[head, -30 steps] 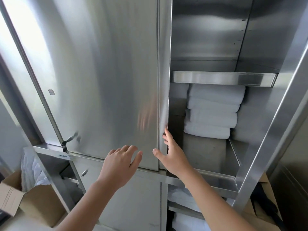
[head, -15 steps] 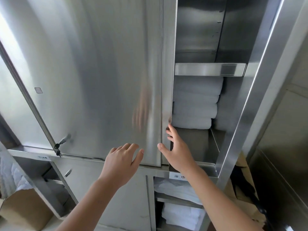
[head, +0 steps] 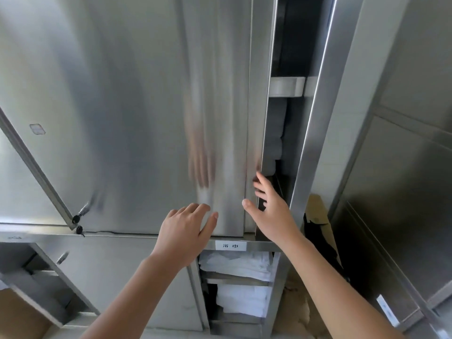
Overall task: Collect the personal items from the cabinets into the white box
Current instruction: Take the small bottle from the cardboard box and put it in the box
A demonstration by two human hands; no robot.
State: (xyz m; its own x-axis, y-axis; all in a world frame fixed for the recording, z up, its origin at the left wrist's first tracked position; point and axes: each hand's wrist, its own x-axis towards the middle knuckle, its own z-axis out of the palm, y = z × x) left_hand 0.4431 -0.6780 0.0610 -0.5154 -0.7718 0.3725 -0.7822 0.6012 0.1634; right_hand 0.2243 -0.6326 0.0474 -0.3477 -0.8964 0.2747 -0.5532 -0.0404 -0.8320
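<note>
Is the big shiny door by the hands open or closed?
Almost closed, not fully. A narrow dark gap remains beside the steel door, with the right hand at the door's edge and the left hand near its front.

Two bare forearms rose from the bottom edge of the frame, with no sleeve, watch, bracelet or ring to be seen on either. The left hand was slim, its fingers long and tapering, the nails short, plain and unpainted. The right hand looked much the same: slender fingers, a narrow wrist, nails trimmed close. Both forearms were smooth and lean, widening gently toward the elbows, which lay outside the frame. No gloves or other covering were worn.
</note>
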